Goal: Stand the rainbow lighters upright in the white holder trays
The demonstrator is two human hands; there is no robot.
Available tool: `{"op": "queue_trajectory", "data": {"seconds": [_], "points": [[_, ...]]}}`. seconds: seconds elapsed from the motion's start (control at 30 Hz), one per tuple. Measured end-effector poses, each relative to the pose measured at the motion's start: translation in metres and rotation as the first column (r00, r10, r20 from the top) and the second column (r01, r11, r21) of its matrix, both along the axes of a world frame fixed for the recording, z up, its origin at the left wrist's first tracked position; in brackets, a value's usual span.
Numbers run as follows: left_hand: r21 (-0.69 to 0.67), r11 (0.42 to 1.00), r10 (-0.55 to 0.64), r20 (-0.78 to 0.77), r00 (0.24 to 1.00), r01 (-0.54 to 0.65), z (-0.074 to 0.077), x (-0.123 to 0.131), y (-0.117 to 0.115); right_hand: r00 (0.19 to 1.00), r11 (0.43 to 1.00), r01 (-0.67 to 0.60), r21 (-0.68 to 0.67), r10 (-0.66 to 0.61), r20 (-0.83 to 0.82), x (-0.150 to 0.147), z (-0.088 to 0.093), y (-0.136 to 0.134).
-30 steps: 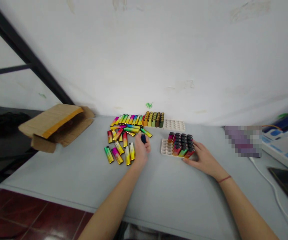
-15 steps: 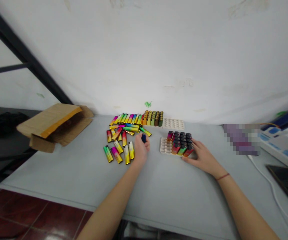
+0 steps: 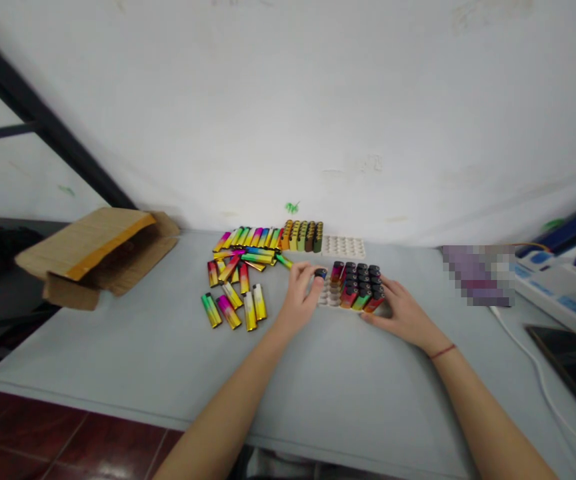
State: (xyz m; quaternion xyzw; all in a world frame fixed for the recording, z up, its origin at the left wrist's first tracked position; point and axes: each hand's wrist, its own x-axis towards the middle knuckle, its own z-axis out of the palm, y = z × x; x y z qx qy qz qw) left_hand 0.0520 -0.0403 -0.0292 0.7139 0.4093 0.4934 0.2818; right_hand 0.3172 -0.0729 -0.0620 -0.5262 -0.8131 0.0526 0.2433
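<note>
Fingers of my left hand (image 3: 298, 300) clamp a dark-topped lighter (image 3: 321, 273) at the nine-o'clock side of the near white tray (image 3: 329, 305); the lighter's body is hidden, its long axis seemingly upright. Bare sockets (image 3: 335, 291) lie between four and five o'clock, nearer this hand than my right hand (image 3: 404, 315), whose fingers spread apart against the tray's three-o'clock end. Loose lighters (image 3: 249, 312) sprawl at nine.

Loose lighters (image 3: 244, 279) between box (image 3: 88, 243) and front tray (image 3: 329, 295); phone (image 3: 571, 367), apparently, far right.
</note>
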Motion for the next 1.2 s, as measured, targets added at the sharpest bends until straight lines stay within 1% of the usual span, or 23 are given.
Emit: {"op": "queue_trajectory", "data": {"seconds": [0.13,0.27,0.43,0.63,0.73,0.83,0.93,1.0,1.07,1.1,1.13,1.2], "points": [[0.030,0.999,-0.027,-0.107,0.994,0.030,-0.005,0.001,0.004,1.000,1.000,0.008,-0.012,-0.008,0.003,-0.001,0.001,0.000],[0.007,0.999,-0.049,-0.174,0.984,0.051,-0.009,0.003,0.008,1.000,1.000,0.003,-0.021,-0.003,0.009,0.000,0.001,0.000],[-0.004,0.997,-0.079,-0.248,0.965,0.080,-0.010,0.005,0.009,1.000,1.000,0.010,-0.005,-0.010,0.004,0.000,0.000,0.000],[0.031,0.999,0.016,-0.253,0.967,-0.009,-0.009,0.011,0.010,1.000,1.000,0.007,-0.001,-0.007,0.012,0.000,-0.001,0.000],[0.094,0.995,0.016,-0.333,0.943,0.016,-0.005,0.014,0.006,1.000,1.000,-0.004,0.008,0.004,0.017,0.001,-0.001,0.000],[0.124,0.992,0.030,-0.437,0.899,0.027,0.001,0.014,0.002,1.000,1.000,-0.006,0.013,0.006,0.015,0.001,-0.001,0.000],[0.124,0.992,0.064,-0.559,0.827,0.006,0.010,0.009,-0.001,1.000,1.000,0.002,0.003,-0.002,0.016,0.002,-0.001,0.000],[0.111,0.992,0.120,-0.652,0.748,-0.062,0.020,0.000,-0.003,1.000,1.000,0.007,0.000,-0.007,0.020,0.002,-0.001,0.000],[0.083,0.977,0.190,-0.748,0.636,-0.195,0.034,-0.015,-0.006,1.000,1.000,0.005,-0.001,-0.005,0.025,0.002,-0.001,0.000],[0.067,0.958,0.221,-0.792,0.569,-0.280,0.040,-0.025,-0.008,1.000,1.000,0.003,-0.002,-0.003,0.027,0.002,-0.001,0.000],[0.058,0.929,0.249,-0.828,0.501,-0.366,0.045,-0.037,-0.012,1.000,1.000,0.001,-0.003,-0.001,0.027,0.002,-0.002,0.000],[0.047,0.874,0.273,-0.871,0.409,-0.483,0.049,-0.060,-0.024,1.000,1.000,0.003,-0.003,-0.003,0.024,0.002,-0.002,0.001]]}}
